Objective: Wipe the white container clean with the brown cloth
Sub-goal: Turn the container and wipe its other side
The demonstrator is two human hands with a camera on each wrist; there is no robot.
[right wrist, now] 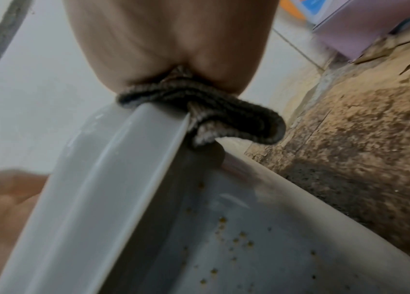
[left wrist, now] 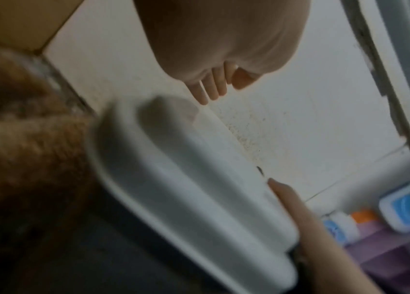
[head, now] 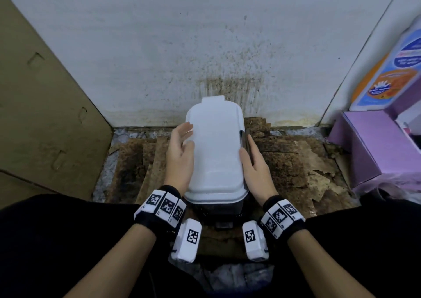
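Note:
The white container (head: 215,147) is a hinged box whose lid is lowered over its base. My left hand (head: 188,136) rests with relaxed fingers on the lid's left edge; in the left wrist view its fingers (left wrist: 211,87) are straight above the blurred lid (left wrist: 199,189). My right hand (head: 248,148) holds the brown cloth (head: 245,143) against the lid's right rim. In the right wrist view the cloth (right wrist: 211,111) is folded over the lid's rim (right wrist: 103,189) under my palm. Below it, the base's inside (right wrist: 262,238) shows yellow specks.
Stained brown cardboard sheets (head: 296,161) cover the floor. The white wall (head: 227,81) behind is spattered brown. A cardboard panel (head: 45,115) leans at the left. A purple box (head: 373,143) and labelled bottles (head: 387,70) stand at the right. A dark object (head: 218,209) lies under the container.

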